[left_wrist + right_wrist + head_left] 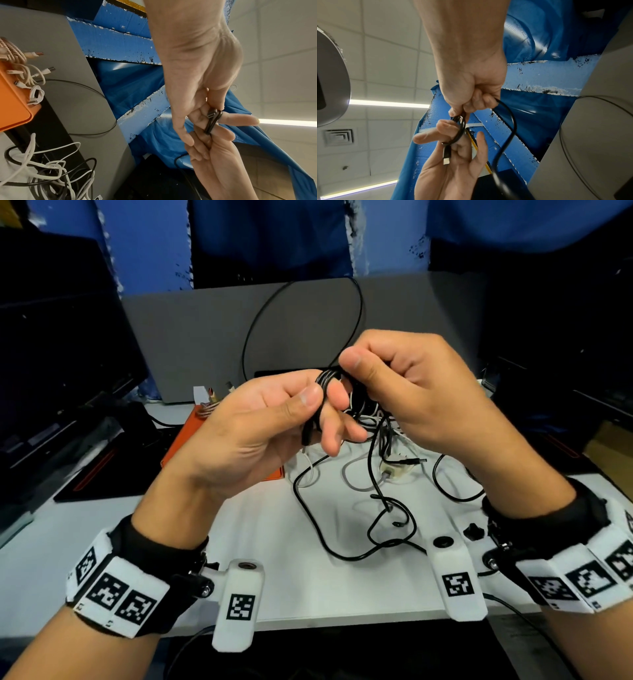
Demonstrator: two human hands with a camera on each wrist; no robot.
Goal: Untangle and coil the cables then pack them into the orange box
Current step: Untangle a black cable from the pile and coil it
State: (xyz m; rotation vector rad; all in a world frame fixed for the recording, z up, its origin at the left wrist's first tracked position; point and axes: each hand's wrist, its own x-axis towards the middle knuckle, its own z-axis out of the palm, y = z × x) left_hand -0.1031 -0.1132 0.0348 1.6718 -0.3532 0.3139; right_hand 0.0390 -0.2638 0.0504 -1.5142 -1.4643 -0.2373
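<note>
Both hands are raised above the table, working one thin black cable [325, 381]. My left hand [274, 422] pinches a small coil of it [211, 121] between thumb and fingers, with the plug end [446, 157] hanging by the palm. My right hand [394, 385] grips the same black cable [506, 121] just beside the coil, and a large loop [301, 313] arcs up behind. The orange box [191, 440] lies behind my left hand, mostly hidden, with coiled white and braided cables [25, 75] in it. A tangle of black and white cables [376, 491] lies on the white table [274, 525].
A grey panel [205, 337] stands at the back of the table. Dark monitors [51, 337] flank the left side. A small white adapter [397, 470] and a black barrel plug [416, 461] sit within the tangle. A black knob [474, 531] lies at the right.
</note>
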